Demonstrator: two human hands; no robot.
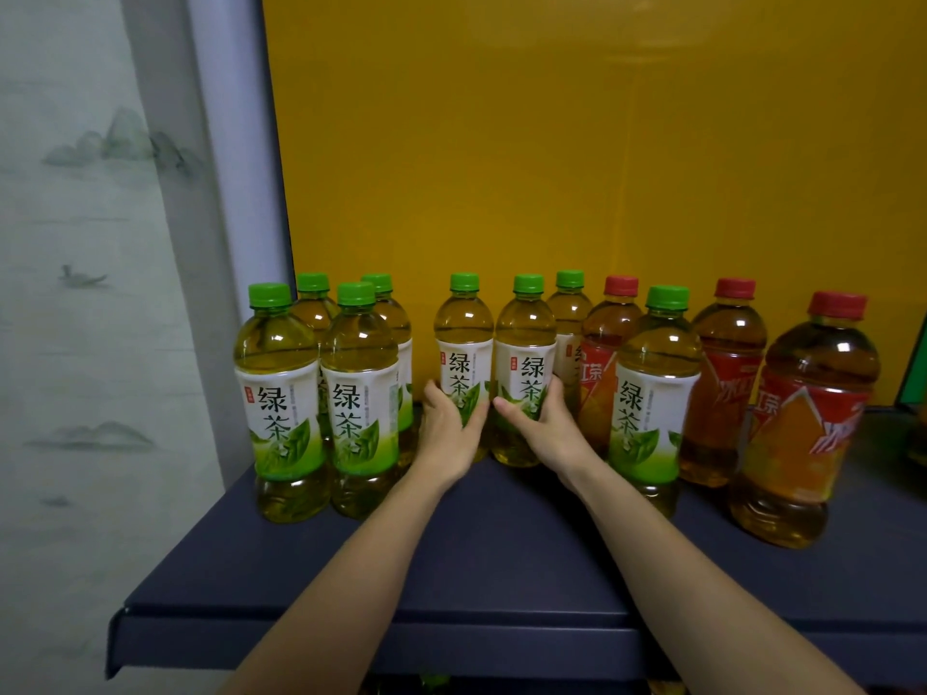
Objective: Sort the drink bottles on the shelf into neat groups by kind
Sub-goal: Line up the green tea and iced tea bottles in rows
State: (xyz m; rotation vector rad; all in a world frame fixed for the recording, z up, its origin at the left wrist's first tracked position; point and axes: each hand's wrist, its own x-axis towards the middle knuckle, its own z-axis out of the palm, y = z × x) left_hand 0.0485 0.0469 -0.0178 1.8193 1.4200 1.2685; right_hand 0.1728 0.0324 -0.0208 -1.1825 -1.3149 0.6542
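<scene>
The dark blue shelf [501, 569] had open room between its front edge and the bottle row. A yellow back panel [552, 143] closed the rear. A gap separated the four clustered green tea bottles [358, 393] at the left end from two more standing upright just beside each other mid-shelf. Both were green-capped, with white-and-green labels and pale yellow liquid. The left hand [449, 433] gripped the left held bottle [464, 343] low on its label, its fingers [476, 411] curled across the front. The right hand [549, 428] gripped the right held bottle [525, 343], thumb in front and fingers round its right side. Red-capped iced tea bottles [727, 383] stood mixed with green tea further right.
</scene>
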